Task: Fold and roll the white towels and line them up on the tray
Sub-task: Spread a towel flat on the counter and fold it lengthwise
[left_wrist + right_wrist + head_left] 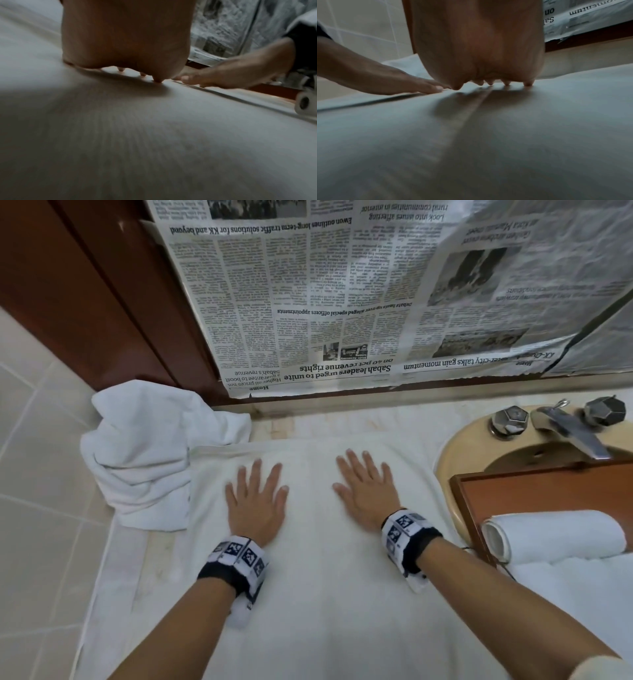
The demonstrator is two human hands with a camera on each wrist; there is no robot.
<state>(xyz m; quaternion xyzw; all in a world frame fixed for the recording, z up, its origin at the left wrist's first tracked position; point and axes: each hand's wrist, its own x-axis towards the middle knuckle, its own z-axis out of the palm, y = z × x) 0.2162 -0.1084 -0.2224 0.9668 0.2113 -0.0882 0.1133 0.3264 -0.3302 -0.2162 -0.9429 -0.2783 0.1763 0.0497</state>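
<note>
We see a pale counter (pixel 274 424) under newspaper (pixel 342 302), a sink (pixel 455 446) at right; left hand (pixel 256 503) and right hand (pixel 366 491) lie spread flat on the towel (pixel 325 594).

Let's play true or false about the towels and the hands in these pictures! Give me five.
1. Both hands lie flat on the spread white towel. True: the left hand and right hand press it with straight fingers.
2. The brown wooden tray holds no towels yet. False: one rolled white towel already lies on it.
3. A crumpled white towel sits to the left of the spread one. True.
4. The left hand pinches a corner of the spread towel. False: its fingers lie straight on top.
5. The metal tap is pouring water into the beige sink. False: no water shows.
</note>
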